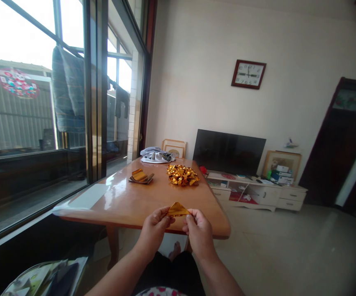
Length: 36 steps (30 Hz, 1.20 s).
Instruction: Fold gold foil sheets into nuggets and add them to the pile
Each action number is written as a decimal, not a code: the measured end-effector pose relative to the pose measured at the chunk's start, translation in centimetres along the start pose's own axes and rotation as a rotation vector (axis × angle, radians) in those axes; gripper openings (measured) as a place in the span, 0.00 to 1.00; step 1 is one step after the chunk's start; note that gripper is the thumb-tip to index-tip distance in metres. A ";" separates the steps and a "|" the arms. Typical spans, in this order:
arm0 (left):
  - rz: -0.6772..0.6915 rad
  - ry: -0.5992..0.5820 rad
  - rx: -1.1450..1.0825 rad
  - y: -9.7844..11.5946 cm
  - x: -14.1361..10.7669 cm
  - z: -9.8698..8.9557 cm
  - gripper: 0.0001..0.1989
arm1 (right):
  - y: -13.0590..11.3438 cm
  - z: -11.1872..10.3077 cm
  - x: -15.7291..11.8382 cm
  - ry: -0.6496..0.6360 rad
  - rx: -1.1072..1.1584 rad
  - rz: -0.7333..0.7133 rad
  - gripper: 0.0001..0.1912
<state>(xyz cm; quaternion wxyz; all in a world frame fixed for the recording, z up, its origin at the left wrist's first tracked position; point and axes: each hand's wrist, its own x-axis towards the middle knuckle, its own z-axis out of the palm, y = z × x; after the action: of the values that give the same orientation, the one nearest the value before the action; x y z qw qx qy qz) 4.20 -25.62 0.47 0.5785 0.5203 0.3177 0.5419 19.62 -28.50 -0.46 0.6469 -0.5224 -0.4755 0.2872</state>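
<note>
A piece of gold foil paper (178, 209), folded to a triangle with a flat band along its lower edge, is stretched between my two hands over the table's near edge. My left hand (157, 226) pinches its left corner between thumb and fingers. At the right corner my right hand (200, 230) grips it the same way. Beyond them on the table lies a heap of folded gold foil pieces (182, 175). To its left is a small stack of gold foil sheets (141, 176), the top one curling up.
The wooden table (162, 195) runs along the window at left. Folded clothes (156, 155) lie at its far end. A television (229, 152) stands on a low white cabinet (265, 195) beyond. At lower left is a container of papers (45, 279).
</note>
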 end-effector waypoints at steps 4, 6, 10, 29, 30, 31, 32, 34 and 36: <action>0.009 0.011 0.021 -0.2 0.1 -0.1 0.26 | 0.1 -0.1 0.0 -0.024 -0.050 -0.016 0.23; 0.012 0.032 0.030 -0.5 0.3 -0.2 0.27 | 0.0 -0.1 -0.1 -0.036 -0.058 -0.029 0.24; 0.018 0.061 0.035 -1.0 0.7 -0.4 0.27 | -0.1 -0.1 -0.3 -0.051 -0.093 -0.051 0.24; 0.073 0.115 0.105 -1.2 0.7 -0.7 0.25 | 0.7 0.2 -0.9 -0.078 -0.249 -0.199 0.21; 0.075 0.117 0.116 -1.3 0.8 -0.7 0.25 | 0.8 0.2 -0.9 -0.076 -0.263 -0.212 0.21; 0.076 0.122 0.127 -1.4 0.9 -0.8 0.25 | 0.8 0.2 -0.8 -0.074 -0.275 -0.223 0.21; 0.076 0.126 0.134 -1.5 0.9 -0.8 0.25 | 0.9 0.2 -0.8 -0.072 -0.284 -0.231 0.21; 0.075 0.130 0.135 -1.6 1.1 -0.8 0.25 | 1.0 0.2 -0.7 -0.069 -0.296 -0.230 0.21; 0.075 0.133 0.119 -1.7 1.3 -0.8 0.25 | 0.9 0.1 -0.6 -0.067 -0.301 -0.216 0.21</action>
<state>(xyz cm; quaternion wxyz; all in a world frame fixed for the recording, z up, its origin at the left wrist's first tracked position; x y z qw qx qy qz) 4.18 -23.99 -1.09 0.5033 0.5284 0.3673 0.5767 19.38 -28.73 -1.54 0.5724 -0.5493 -0.5878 0.1588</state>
